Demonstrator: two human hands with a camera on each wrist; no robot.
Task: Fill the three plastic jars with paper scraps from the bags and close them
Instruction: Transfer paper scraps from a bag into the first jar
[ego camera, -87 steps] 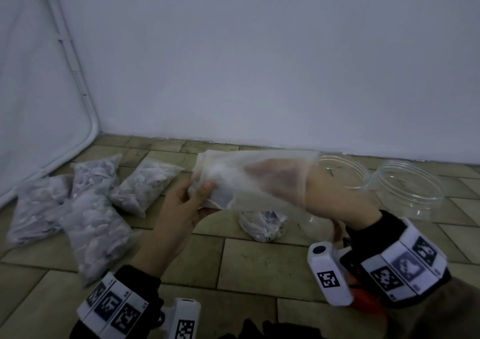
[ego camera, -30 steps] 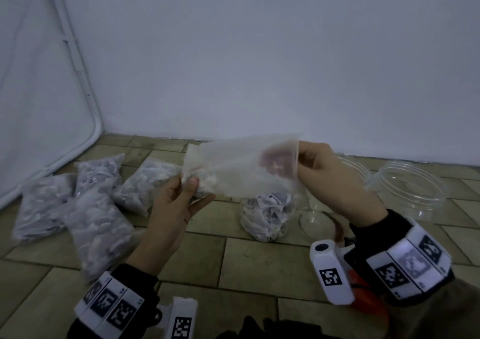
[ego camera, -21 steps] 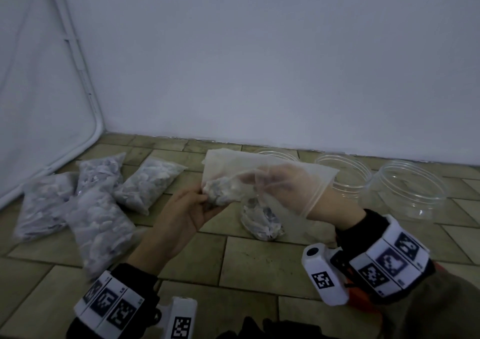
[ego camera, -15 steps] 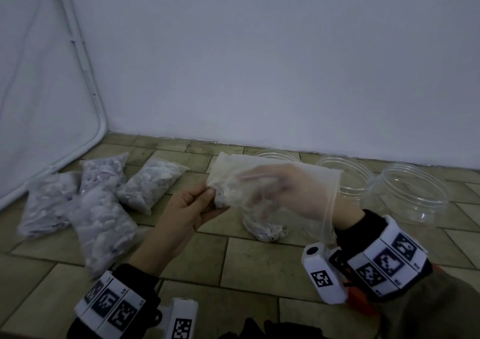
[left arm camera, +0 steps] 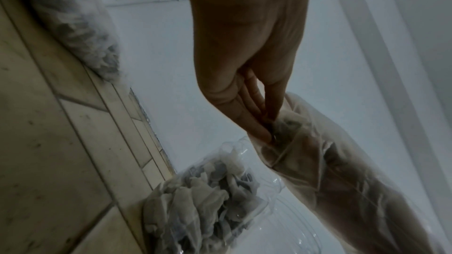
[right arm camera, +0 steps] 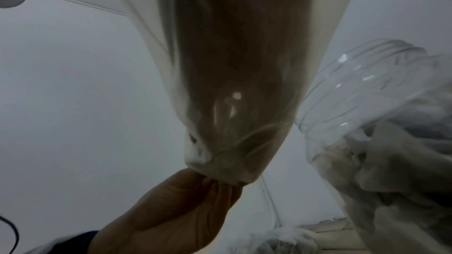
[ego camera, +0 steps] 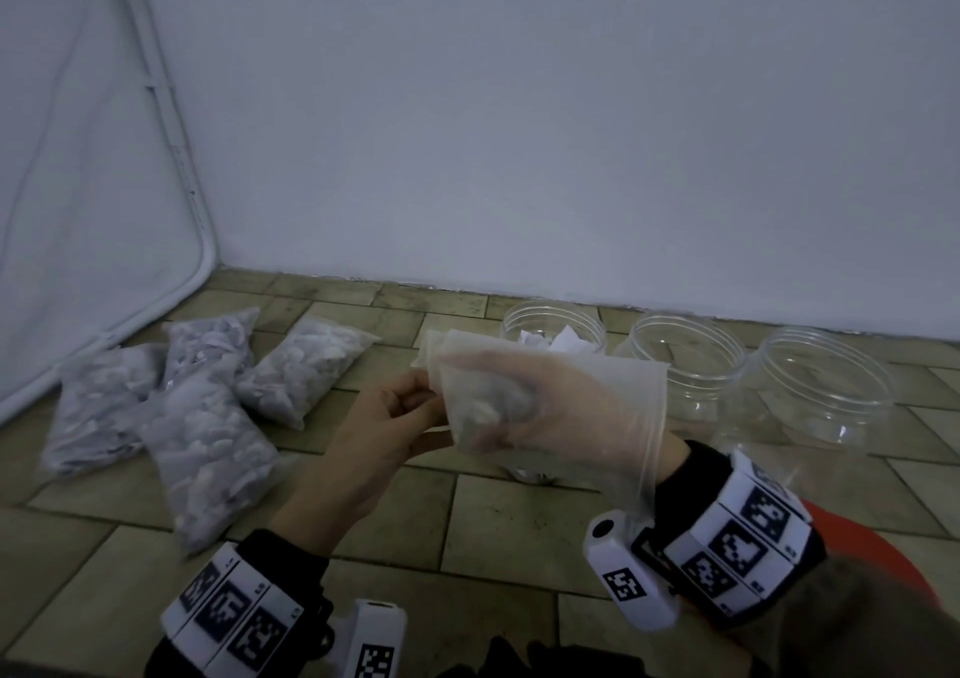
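I hold a nearly empty clear plastic bag level above the floor. My left hand pinches its closed bottom end, which also shows in the left wrist view. My right hand is inside the bag up to the wrist, its fingers curled round the last paper scraps at the bottom. Three open clear jars stand behind in a row. The left jar holds white scraps. The middle jar and the right jar look empty. No lids are in view.
Several full bags of scraps lie on the tiled floor at the left, one close to my left hand. A white wall runs behind the jars and a white fabric screen stands at the left. Something red shows behind my right wrist.
A second ago my right hand held the bag's mouth from outside. It has since slid into the bag down to its bottom end, and the bag has dropped lower in front of the left jar.
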